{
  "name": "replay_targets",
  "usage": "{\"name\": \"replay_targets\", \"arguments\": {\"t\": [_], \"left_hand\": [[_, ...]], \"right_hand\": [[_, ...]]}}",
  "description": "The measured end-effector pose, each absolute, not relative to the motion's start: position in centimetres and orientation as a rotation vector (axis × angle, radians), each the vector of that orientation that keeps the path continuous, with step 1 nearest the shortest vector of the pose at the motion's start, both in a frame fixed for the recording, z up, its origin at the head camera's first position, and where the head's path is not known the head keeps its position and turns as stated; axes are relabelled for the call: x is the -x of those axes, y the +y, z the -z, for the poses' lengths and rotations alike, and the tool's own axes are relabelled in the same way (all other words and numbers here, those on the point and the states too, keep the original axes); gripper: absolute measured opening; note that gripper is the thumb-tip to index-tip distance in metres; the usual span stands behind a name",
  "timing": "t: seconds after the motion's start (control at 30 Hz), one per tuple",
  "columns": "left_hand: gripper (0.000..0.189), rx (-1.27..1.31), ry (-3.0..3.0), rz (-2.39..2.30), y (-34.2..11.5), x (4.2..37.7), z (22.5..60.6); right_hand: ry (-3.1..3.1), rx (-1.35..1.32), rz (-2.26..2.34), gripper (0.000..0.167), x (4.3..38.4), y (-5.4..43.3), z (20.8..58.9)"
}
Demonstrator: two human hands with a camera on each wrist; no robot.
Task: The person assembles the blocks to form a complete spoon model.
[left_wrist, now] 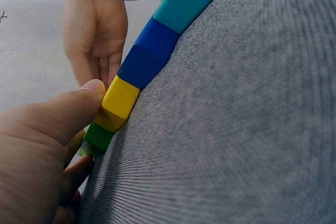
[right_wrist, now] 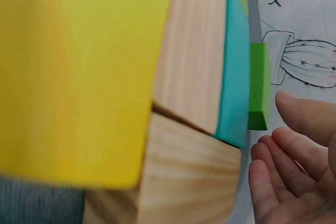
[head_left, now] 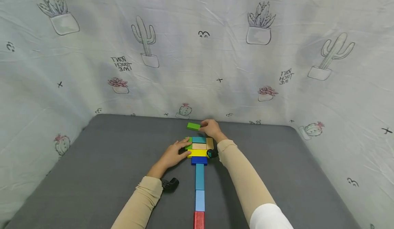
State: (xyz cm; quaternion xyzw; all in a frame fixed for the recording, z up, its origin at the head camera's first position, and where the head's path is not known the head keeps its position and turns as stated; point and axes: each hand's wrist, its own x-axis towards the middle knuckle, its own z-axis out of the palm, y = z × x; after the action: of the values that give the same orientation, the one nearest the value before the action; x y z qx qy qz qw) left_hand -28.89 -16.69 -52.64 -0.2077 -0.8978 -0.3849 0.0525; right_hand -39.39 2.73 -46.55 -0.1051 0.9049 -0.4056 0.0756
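Flat blocks lie joined in a figure on the grey table. My left hand [head_left: 173, 153] rests at its left side, thumb against the yellow block [head_left: 198, 153] and fingers touching a green block [head_left: 188, 143]. Beyond the figure, a loose bright green block [head_left: 193, 126] lies crosswise. My right hand [head_left: 211, 129] is just right of it, fingers loosely bent; the right wrist view shows a gap between hand [right_wrist: 294, 166] and block [right_wrist: 258, 86]. A teal block [head_left: 199, 139], a plain wooden block [head_left: 199, 146] and an upright-set wooden block [head_left: 210, 143] fill the figure's upper part.
Below the yellow block a line runs toward me: a dark blue block [head_left: 199, 160], a long teal block [head_left: 199, 176], a light blue block [head_left: 200, 200] and a red block [head_left: 199, 219]. A cloth backdrop [head_left: 184, 68] with cactus drawings stands behind the grey table [head_left: 92, 174].
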Motion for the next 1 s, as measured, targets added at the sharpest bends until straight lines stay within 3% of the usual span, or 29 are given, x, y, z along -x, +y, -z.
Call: {"name": "replay_targets", "arguments": {"t": [0.6,1.0], "left_hand": [[0.047,0.610,-2.710,1.184,-16.4,28.6,53.0],[0.048,0.609,-2.722,1.183,-16.5,28.7,52.6]], "right_hand": [[2.838,0.288,1.114,0.034,40.4,1.5,47.6],[2.757,0.400,1.474,0.038,39.9,3.1,47.5]]}}
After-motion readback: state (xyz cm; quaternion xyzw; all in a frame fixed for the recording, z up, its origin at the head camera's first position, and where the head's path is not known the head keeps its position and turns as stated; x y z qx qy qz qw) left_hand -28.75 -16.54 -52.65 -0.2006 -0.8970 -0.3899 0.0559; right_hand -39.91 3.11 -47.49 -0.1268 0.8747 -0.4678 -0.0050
